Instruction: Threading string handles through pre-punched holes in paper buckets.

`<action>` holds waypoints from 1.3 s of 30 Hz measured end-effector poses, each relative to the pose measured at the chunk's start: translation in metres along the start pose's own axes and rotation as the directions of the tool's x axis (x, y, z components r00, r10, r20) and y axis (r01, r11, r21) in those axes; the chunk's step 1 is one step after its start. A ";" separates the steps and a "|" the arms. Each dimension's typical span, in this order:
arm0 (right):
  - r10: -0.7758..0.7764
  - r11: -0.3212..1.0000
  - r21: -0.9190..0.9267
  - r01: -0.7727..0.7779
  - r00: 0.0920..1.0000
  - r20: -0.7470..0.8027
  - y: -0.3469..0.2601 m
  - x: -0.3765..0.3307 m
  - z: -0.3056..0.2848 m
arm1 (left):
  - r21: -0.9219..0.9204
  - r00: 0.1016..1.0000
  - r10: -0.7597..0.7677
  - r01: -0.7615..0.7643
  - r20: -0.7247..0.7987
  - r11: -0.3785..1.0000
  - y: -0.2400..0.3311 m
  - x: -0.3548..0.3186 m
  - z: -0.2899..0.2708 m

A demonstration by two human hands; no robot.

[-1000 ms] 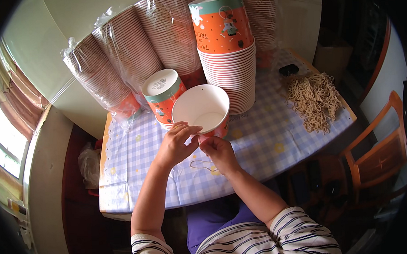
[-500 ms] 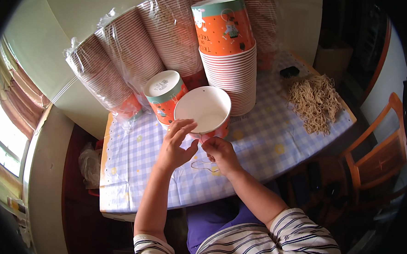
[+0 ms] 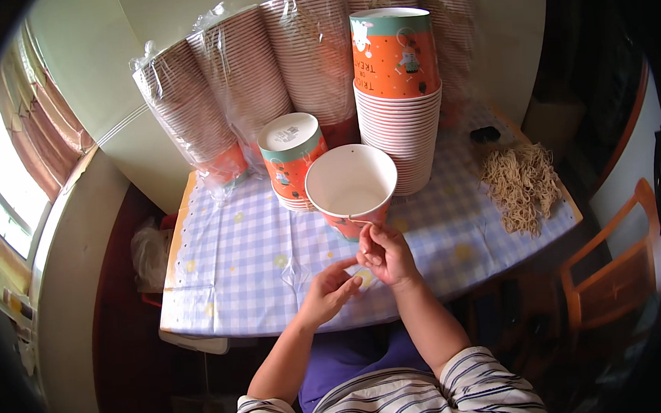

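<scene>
An orange paper bucket stands upright in front of me, its white inside facing up and a small hole showing in the far rim. A thin beige string runs from the bucket's near rim to my right hand, which pinches it just in front of the bucket. My left hand is low beside the right one, fingers stretched out and thumb apart, holding nothing that I can see. Its fingertips are close to the right hand; whether they touch is unclear.
Behind the bucket stand a short stack of upside-down buckets and a tall stack. Plastic-wrapped stacks line the wall. A heap of beige strings lies at the right of the checked tablecloth. A wooden chair stands at right.
My left hand has left the bucket's rim and come down toward me. My right hand, still pinching the string, has turned upward near the rim. The whole view has shifted slightly.
</scene>
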State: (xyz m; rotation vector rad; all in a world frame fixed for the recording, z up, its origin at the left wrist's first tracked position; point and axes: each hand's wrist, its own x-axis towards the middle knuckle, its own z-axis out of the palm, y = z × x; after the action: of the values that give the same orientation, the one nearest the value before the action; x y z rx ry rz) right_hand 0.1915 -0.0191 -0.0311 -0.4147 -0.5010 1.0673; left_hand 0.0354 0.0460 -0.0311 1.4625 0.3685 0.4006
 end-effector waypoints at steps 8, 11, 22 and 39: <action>-0.107 0.989 0.105 0.103 0.994 0.037 -0.042 -0.011 -0.026 | 0.277 0.985 -0.170 0.171 -0.027 0.946 0.028 -0.030 -0.044; -0.139 0.988 0.069 0.139 0.990 -0.016 -0.066 -0.015 -0.029 | 0.235 0.986 -0.147 0.161 -0.077 0.958 0.029 -0.037 -0.060; -0.616 0.645 -0.729 0.228 0.720 -0.321 -0.106 -0.035 -0.044 | 0.130 0.981 -0.189 0.183 0.036 0.974 0.035 -0.021 -0.033; 0.109 0.183 -0.953 0.243 0.958 0.265 -0.032 -0.055 0.052 | 0.012 0.952 -0.233 0.235 0.197 0.972 0.032 -0.003 -0.014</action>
State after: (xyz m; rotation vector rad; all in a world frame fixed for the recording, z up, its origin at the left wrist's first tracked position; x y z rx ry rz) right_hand 0.1631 -0.0781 0.0188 -1.4268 -1.5045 0.5355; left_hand 0.0248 0.0593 -0.0001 1.4143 0.3744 0.0658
